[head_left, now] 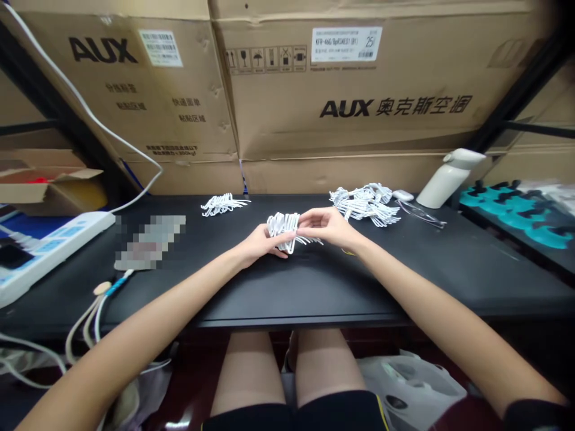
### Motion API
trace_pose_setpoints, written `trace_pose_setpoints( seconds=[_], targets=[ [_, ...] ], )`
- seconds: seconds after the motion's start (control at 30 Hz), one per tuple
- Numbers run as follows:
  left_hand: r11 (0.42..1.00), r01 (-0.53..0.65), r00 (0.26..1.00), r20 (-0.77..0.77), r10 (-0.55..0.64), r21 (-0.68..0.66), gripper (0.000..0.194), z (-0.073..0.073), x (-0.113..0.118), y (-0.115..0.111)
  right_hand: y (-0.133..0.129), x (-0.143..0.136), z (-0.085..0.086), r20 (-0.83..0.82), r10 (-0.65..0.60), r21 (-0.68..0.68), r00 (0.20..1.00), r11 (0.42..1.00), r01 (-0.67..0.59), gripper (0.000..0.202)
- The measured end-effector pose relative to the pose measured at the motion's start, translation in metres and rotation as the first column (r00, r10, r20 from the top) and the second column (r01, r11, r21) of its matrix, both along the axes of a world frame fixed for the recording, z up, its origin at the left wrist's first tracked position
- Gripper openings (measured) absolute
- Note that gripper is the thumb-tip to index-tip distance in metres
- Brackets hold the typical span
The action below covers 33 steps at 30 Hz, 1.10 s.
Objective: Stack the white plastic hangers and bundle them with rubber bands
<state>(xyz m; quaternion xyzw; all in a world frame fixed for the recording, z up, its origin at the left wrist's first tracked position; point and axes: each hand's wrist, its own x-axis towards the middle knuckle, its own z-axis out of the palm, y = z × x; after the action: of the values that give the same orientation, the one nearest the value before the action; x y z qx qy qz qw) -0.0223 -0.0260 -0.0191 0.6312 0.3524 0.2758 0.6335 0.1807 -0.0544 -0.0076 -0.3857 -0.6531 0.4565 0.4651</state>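
Note:
Near the middle of the desk, my left hand (256, 246) is closed around a bundle of thin white bent strands (282, 224), like wire hooks or short cables; their exact kind is unclear. At the bundle's right side, the thumb and fingers of my right hand (327, 227) pinch some of its strands. Loose strand ends stick out below the right fingers. A small pile of similar white strands (222, 204) lies behind and left of my hands. Behind and to the right is a larger heap of them (371, 206).
A pixelated phone-like object (150, 244) with a cable lies left, near a white power strip (49, 251). An open carton (49, 182) stands behind the strip. At right are a white bottle (449, 178), glasses (422, 214) and teal pieces (521, 214). Large cardboard boxes (278, 114) wall the back.

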Motion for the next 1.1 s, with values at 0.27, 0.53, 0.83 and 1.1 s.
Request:
trace_pose_setpoints(
  seconds=[0.27, 0.53, 0.83, 1.1],
  targets=[
    [0.808, -0.022, 0.954, -0.229, 0.193, 0.588, 0.042, -0.006, -0.002, 0.002, -0.001, -0.002, -0.008, 0.233, 0.001, 0.191, 0.972, 0.981, -0.046, 0.02],
    [0.836, 0.038, 0.955, -0.267, 0.131, 0.547, 0.067, -0.002, -0.005, 0.005, -0.001, 0.005, 0.001, 0.2, 0.134, -0.009, 0.971, 0.991, -0.135, 0.033],
    [0.907, 0.235, 0.962, -0.22, -0.164, 0.35, 0.058, 0.023, -0.026, 0.017, 0.004, 0.004, -0.011, 0.139, 0.131, 0.013, 0.982, 0.991, -0.134, 0.041],
    [0.884, 0.155, 0.978, -0.196, -0.074, 0.441, 0.05, 0.013, -0.021, 0.017, 0.005, 0.0, -0.017, 0.151, 0.054, 0.138, 0.987, 0.988, -0.075, 0.045]
  ],
)
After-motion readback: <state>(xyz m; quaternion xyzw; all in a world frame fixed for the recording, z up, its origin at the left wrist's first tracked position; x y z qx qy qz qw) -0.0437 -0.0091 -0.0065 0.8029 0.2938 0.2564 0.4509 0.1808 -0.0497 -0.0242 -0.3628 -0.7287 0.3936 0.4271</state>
